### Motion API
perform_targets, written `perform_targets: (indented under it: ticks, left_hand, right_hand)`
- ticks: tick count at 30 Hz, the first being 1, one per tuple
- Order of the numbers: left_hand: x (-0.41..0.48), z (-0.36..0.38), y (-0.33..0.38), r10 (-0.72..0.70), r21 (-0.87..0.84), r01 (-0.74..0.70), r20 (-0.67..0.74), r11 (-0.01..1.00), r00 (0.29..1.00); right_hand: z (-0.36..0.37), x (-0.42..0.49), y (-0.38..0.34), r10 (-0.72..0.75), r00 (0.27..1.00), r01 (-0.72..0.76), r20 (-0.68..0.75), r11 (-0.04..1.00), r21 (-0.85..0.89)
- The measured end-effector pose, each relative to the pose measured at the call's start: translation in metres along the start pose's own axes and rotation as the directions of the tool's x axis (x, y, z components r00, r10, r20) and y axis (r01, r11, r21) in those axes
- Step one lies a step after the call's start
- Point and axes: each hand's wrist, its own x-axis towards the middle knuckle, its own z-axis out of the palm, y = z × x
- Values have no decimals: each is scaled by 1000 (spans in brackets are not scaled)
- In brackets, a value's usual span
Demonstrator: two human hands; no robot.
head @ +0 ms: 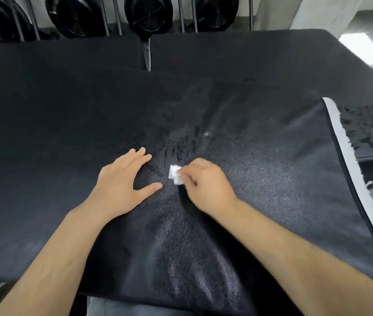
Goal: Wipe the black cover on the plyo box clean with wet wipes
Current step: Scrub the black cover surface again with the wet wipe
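The cover point(260, 179) lies on the box – soft, it wrinkles easily. The left hand point(121, 179) presses it flat, fingers straight; the right hand point(206, 183) pinches a small wipe point(173, 175) – light, limp.

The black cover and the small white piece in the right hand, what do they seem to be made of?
The black cover looks like faux leather or vinyl: a fine pebbled grain, with shiny streaks near the camera, perhaps from wetness. The wet wipe, pinched by the right hand, looks like thin white nonwoven cloth or paper, folded small and matte; blur hides its texture.
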Motion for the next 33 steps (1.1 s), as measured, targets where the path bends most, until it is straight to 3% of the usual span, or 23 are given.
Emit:
perform_targets:
  ticks: [1, 3, 5, 8, 10, 15, 18, 20, 24, 29, 33]
  left_hand:
    - [1, 0, 1, 0, -4, 0, 8, 1000, 1000]
    - [-1, 1, 0, 3, -10, -3, 20, 1000, 1000]
    - [-3, 3, -3, -2, -25, 3, 18, 1000, 1000]
    - [-4, 9, -5, -9, -39, 9, -12, 999, 1000]
    - [-2, 10, -5, -3, -35, 2, -29, 999, 1000]
    - [-1, 9, 0, -21, -35, 20, -29, 999, 999]
    - [-1, 10, 2, -46, -24, 45, -29, 999, 999]
    - [0, 10, 3, -43, -13, 43, -23, 999, 999]
    - [1, 7, 2, -42, -22, 42, -17, 999, 999]
    - [1, 9, 3, -54, 4, 55, -13, 999, 998]
    - [3, 7, 3, -51, -7, 51, -15, 999, 999]
  right_hand:
    - [-9, 12, 15, 12, 1000, -13, -27, 999, -48]
    - [-24, 38, 48, 165, 979, -181, -124, 975, -129]
    - [-23, 46, 51, 299, 941, -315, -159, 945, -90]
    - [8, 20, 8, 65, 998, -65, -5, 998, 5]
    - [8, 12, 7, -64, 996, 60, 59, 996, 64]
    - [0, 57, 25, 119, 989, -122, -83, 992, -40]
    - [21, 29, -13, -80, 996, 79, 36, 997, 15]
    - [15, 34, -6, -131, 989, 130, 72, 991, 19]
    - [8, 90, 17, 94, 995, -95, -22, 994, -60]
    - [23, 58, -4, -101, 990, 95, 98, 993, 69]
    - [5, 108, 31, 142, 990, -142, 1, 990, -21]
